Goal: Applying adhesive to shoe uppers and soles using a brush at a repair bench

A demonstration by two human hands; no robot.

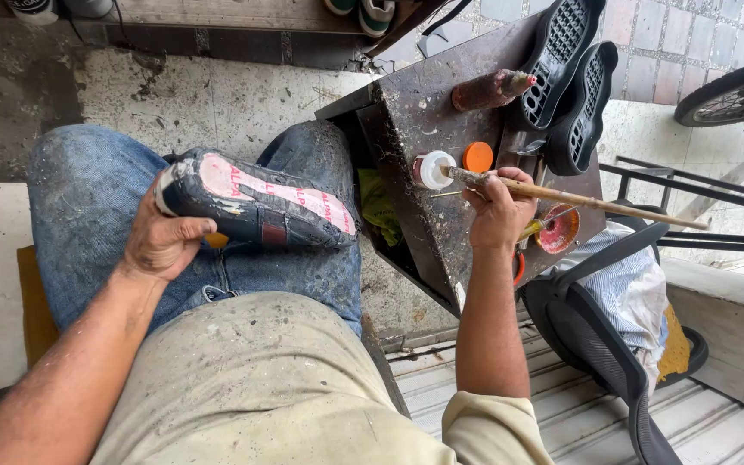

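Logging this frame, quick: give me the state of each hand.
Left hand: closed around the heel end of an upturned shoe resting on the lap.
Right hand: closed on a wooden-handled brush, its tip at a small white jar.

Shoe point(256, 205) on the lap, left of table point(415, 112); soles point(574, 77) lie on table's far end.

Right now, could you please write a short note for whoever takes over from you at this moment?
Left hand: grips the shoe sole-up on the lap; its bottom is bare, no outsole on.
Right hand: holds the wooden brush, tip at the open white glue jar on the dark stand; orange lid beside it.
Two black outsoles lie unattached at the far edge.
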